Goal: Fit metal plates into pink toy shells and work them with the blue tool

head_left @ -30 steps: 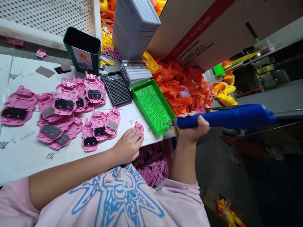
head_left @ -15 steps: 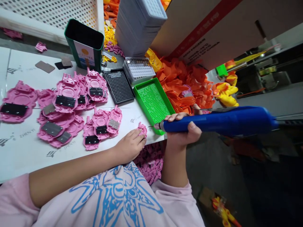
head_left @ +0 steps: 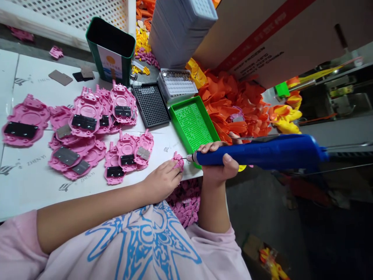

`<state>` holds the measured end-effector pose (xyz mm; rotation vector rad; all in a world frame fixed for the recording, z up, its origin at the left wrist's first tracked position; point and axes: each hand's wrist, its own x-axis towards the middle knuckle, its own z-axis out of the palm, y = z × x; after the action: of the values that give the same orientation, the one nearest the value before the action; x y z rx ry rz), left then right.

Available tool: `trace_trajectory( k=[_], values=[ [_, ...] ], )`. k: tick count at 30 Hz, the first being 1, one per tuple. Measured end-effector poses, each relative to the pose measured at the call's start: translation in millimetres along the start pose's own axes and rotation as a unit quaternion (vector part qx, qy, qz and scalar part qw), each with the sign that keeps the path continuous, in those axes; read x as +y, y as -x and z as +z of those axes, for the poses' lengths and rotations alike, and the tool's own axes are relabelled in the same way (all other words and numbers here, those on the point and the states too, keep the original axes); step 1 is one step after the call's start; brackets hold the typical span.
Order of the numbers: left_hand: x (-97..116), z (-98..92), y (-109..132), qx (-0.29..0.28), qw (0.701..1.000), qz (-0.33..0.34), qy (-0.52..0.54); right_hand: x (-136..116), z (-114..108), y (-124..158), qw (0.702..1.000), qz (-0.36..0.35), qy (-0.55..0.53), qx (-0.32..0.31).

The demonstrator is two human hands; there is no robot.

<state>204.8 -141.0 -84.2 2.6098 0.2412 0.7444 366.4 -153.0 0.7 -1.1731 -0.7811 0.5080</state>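
Observation:
My left hand [head_left: 163, 181] is closed over a small pink plastic part [head_left: 178, 160] at the table's front edge, and most of the part lies under the fingers. My right hand [head_left: 218, 161] grips a blue electric screwdriver [head_left: 259, 152], held level. Its thin bit points left and reaches the pink part; whether it sits on a screw is too small to tell. Left of my hands lie several pink plastic housings [head_left: 128, 149] with black or grey covers screwed on. A green perforated tray [head_left: 194, 124] stands just beyond the screwdriver tip.
Behind are a black perforated tray [head_left: 150, 107], a dark green bin [head_left: 113, 50] and a tall stack of pale trays [head_left: 177, 35]. Orange parts [head_left: 233, 112] heap beside a large carton [head_left: 250, 42]. More pink parts [head_left: 186, 206] lie below the table edge, close to my body.
The screwdriver has moved left, so its bit now meets the pink part under my left hand. My left hand keeps its hold. The whole view has shifted slightly.

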Motion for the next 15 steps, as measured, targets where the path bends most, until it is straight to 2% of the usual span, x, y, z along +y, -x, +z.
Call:
trace_trajectory(
  k=[3,11,13,15],
  values=[
    [0.5,0.4,0.1,0.012,1.000,-0.001,-0.008,2.7,-2.2,0.9,0.999,0.003,0.002,-0.032],
    [-1.4,-1.5,0.0,-0.003,1.000,0.002,-0.011,10.3,-3.1,3.3,0.995,0.014,0.000,-0.094],
    [-2.8,-1.3,0.6,-0.005,1.000,0.006,-0.013,7.7,-0.3,3.5,0.996,0.023,-0.006,-0.089],
    [-3.9,-0.5,1.7,-0.005,1.000,0.011,-0.016,0.7,1.5,2.0,0.998,0.022,-0.014,-0.058]
  ],
)
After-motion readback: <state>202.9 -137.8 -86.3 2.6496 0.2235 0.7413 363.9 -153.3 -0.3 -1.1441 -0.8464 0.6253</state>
